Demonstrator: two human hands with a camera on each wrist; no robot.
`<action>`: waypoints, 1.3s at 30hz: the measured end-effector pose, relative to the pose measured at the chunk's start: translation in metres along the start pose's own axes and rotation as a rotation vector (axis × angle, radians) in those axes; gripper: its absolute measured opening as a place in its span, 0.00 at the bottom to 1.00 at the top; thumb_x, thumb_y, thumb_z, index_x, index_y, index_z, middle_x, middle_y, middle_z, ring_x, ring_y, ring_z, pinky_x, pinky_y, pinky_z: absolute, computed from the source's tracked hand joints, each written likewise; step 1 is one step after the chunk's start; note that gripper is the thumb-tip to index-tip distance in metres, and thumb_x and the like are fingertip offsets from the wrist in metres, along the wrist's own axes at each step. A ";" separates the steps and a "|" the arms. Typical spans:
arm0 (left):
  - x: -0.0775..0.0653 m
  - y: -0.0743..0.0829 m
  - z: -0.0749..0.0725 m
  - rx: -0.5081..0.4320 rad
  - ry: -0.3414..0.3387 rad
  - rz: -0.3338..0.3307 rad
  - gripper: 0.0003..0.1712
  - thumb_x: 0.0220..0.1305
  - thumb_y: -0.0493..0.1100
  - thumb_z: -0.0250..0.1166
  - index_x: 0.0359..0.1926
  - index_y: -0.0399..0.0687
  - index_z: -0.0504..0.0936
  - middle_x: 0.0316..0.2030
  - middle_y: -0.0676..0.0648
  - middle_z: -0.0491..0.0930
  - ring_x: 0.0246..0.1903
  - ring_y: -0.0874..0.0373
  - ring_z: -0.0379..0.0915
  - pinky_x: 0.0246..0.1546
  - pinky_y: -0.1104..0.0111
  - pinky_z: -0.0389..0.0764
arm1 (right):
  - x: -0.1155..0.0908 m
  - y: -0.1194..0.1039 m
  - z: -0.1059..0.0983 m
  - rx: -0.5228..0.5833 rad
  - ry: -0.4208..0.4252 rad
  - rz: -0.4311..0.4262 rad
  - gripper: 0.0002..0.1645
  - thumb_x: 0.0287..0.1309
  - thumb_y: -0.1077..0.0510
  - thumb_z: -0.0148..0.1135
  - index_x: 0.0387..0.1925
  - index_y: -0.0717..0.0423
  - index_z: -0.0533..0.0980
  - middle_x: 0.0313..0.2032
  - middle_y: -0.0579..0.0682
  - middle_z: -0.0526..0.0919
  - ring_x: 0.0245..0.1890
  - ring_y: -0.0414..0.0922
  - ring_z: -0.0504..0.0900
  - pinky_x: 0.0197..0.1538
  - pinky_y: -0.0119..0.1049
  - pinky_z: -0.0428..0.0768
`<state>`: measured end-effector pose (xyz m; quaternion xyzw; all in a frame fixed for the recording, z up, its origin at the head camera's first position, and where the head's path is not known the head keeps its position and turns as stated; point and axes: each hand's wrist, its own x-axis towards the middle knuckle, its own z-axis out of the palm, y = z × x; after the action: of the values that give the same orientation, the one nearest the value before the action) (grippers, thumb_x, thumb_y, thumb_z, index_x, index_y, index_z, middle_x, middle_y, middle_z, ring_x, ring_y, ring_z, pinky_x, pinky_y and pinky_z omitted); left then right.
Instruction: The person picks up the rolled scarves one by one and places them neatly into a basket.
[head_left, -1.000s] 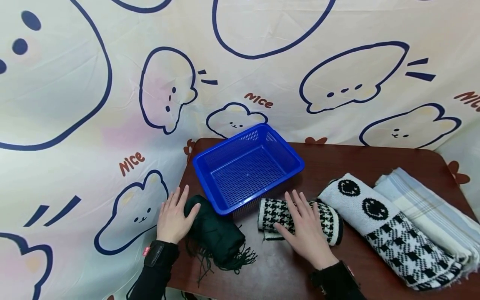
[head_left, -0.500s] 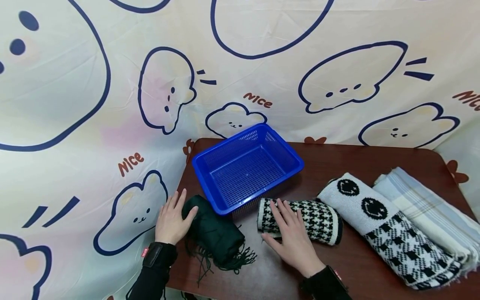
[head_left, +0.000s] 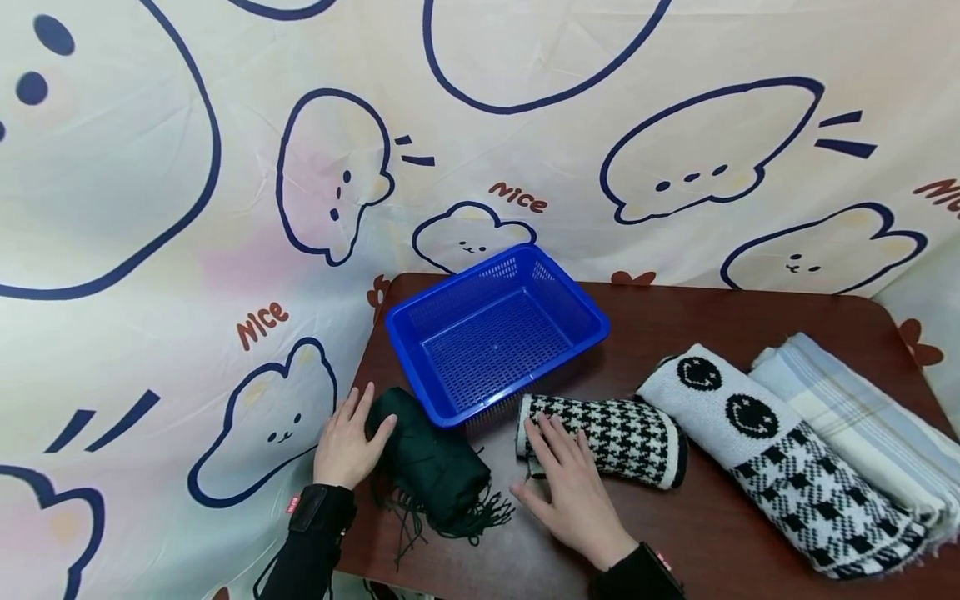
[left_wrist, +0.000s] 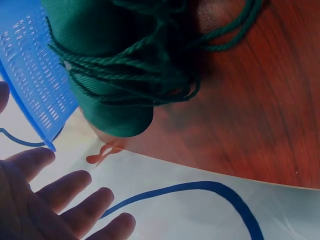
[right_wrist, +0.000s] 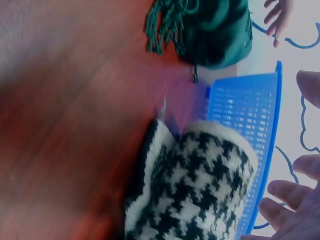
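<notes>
In the head view my left hand (head_left: 349, 440) hovers at the left of a rolled dark green scarf (head_left: 429, 467) with a tasselled end. Its fingers are extended and grip nothing; the left wrist view shows them spread apart beside the green roll (left_wrist: 110, 65). My right hand (head_left: 573, 492), fingers spread, is over the near left part of a rolled black-and-white houndstooth scarf (head_left: 630, 442). From the right wrist, that houndstooth roll (right_wrist: 200, 185) appears with a gap between it and the fingers. Behind both rolls stands a blue plastic basket (head_left: 491, 406) with nothing in it.
On the right of the brown table (head_left: 720, 325) lie a folded black-and-white checked scarf (head_left: 817, 492) with round black faces and a fringed pale blue striped scarf (head_left: 847, 425). A cartoon-printed cloth (head_left: 525, 150) hangs behind and left of the table.
My right hand has moved left and toward me across the houndstooth roll, uncovering its right part. My left hand has stayed almost still, and the scarves and basket have not moved.
</notes>
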<state>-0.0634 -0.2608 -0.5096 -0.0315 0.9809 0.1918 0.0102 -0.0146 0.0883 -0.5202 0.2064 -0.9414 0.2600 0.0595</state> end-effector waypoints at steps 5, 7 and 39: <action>-0.001 0.000 0.002 -0.002 -0.012 -0.008 0.43 0.66 0.69 0.50 0.75 0.55 0.56 0.72 0.37 0.56 0.69 0.36 0.53 0.67 0.41 0.55 | -0.004 -0.004 0.006 -0.001 -0.014 -0.015 0.56 0.52 0.35 0.67 0.75 0.43 0.50 0.73 0.54 0.57 0.72 0.55 0.55 0.68 0.64 0.52; -0.001 -0.001 0.003 -0.001 -0.018 -0.012 0.43 0.66 0.70 0.49 0.75 0.56 0.55 0.72 0.37 0.55 0.69 0.36 0.53 0.67 0.41 0.55 | -0.005 -0.006 0.008 0.006 -0.019 -0.018 0.57 0.52 0.36 0.68 0.75 0.42 0.49 0.73 0.53 0.57 0.72 0.55 0.54 0.68 0.64 0.52; 0.003 -0.015 0.019 -0.091 -0.141 -0.016 0.41 0.68 0.66 0.50 0.76 0.59 0.52 0.73 0.39 0.54 0.69 0.37 0.52 0.65 0.39 0.56 | -0.024 -0.020 0.037 0.140 -0.138 -0.003 0.52 0.54 0.38 0.67 0.74 0.47 0.55 0.71 0.53 0.60 0.68 0.55 0.62 0.63 0.56 0.68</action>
<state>-0.0656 -0.2679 -0.5329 -0.0261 0.9677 0.2380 0.0794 0.0149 0.0625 -0.5476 0.2290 -0.9225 0.3101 -0.0198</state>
